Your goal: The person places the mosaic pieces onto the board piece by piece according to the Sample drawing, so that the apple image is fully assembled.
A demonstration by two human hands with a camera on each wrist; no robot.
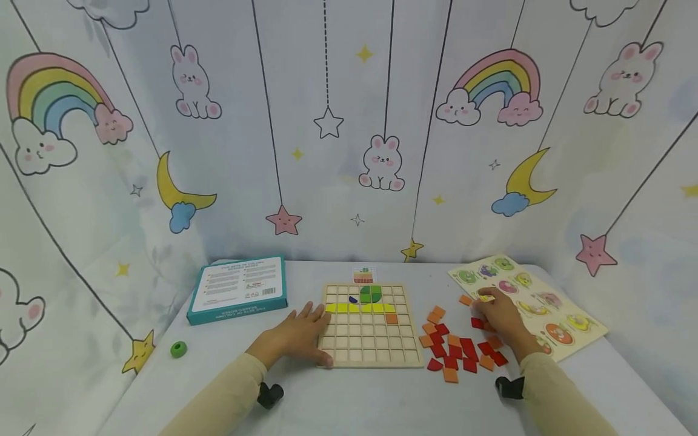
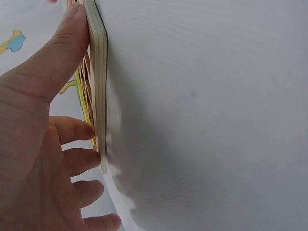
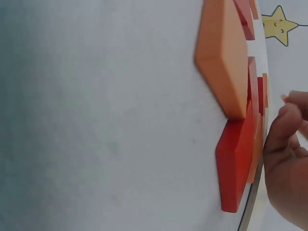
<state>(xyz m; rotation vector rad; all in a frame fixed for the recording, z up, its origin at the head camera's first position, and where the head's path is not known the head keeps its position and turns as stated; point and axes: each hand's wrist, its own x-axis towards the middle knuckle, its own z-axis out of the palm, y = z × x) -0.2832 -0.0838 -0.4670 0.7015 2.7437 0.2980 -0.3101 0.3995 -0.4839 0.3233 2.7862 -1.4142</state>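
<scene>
My left hand [image 1: 299, 336] rests against the left side of a wooden grid board [image 1: 371, 357], fingers spread. In the left wrist view its thumb [image 2: 67, 45] touches the board's edge. Green quarter-round tiles [image 1: 371, 294], a row of yellow tiles [image 1: 360, 308], a small blue piece [image 1: 353, 300] and one orange square tile [image 1: 391, 318] sit on the grid. My right hand [image 1: 500, 312] is bent over the near-left edge of a picture board [image 1: 564, 312], beside loose tiles. Its thumb and fingers come together; whether they pinch a tile cannot be made out.
Red tiles [image 1: 468, 348] and orange tiles [image 1: 451, 375] lie scattered right of the grid. A small pattern card [image 1: 364, 275] stands behind it. At the back left is a teal-edged box [image 1: 238, 289]; a green ring-shaped piece [image 1: 178, 349] lies at the left.
</scene>
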